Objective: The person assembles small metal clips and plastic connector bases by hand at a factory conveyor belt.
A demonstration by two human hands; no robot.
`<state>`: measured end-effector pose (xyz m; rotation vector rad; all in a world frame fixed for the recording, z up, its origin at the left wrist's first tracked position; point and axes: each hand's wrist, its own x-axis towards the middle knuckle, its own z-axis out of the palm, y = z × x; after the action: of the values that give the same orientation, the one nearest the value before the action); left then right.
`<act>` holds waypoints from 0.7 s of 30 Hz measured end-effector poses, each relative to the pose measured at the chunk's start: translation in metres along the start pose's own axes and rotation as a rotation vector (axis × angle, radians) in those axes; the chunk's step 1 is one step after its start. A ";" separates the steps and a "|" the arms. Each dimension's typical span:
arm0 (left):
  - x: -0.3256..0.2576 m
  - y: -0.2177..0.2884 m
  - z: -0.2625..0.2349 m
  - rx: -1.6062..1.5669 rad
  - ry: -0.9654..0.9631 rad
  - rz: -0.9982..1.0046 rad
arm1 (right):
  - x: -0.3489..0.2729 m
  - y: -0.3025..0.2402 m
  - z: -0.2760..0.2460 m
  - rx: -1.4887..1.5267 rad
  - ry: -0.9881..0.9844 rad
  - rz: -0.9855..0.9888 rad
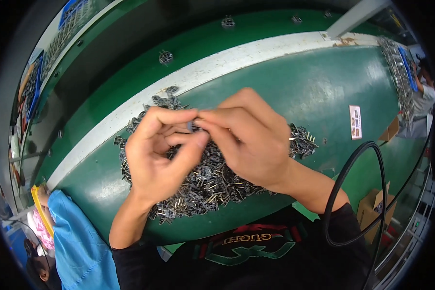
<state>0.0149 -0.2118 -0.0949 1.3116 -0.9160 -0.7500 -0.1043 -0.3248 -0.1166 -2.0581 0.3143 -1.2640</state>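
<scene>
My left hand [157, 152] and my right hand [258, 140] meet above a heap of small dark plug parts with metal pins [208, 181]. Between their fingertips is a small dark plug part [194, 126], mostly covered and slightly blurred. The left thumb and index finger close on it from the left. From the right, the right hand's thumb and index finger pinch at its upper edge; whether they hold a second piece is hidden. Both hands are closed, and the heap spreads beneath and around them.
The heap lies on a green worktable [324, 77]. Beyond a white ledge [256, 48], a green belt carries scattered parts [166, 57]. A small printed card [355, 122] lies to the right, near a looping black cable [329, 203] and cardboard box [369, 212]. Other people sit at both sides.
</scene>
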 end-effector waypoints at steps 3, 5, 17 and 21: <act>0.015 0.004 0.004 0.008 0.006 -0.074 | 0.010 0.011 -0.015 0.097 -0.082 0.000; 0.025 -0.001 -0.011 0.043 0.067 -0.106 | 0.017 0.023 -0.039 0.149 -0.241 0.047; 0.088 -0.079 -0.172 0.821 0.352 -0.143 | 0.018 0.039 -0.131 -0.298 -0.824 0.723; 0.095 -0.065 -0.167 0.688 0.361 -0.242 | 0.010 0.048 -0.134 -0.091 -0.767 0.788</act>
<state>0.2098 -0.2256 -0.1499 2.1130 -0.7485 -0.3532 -0.2073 -0.4230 -0.1031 -2.0001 0.7179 0.0211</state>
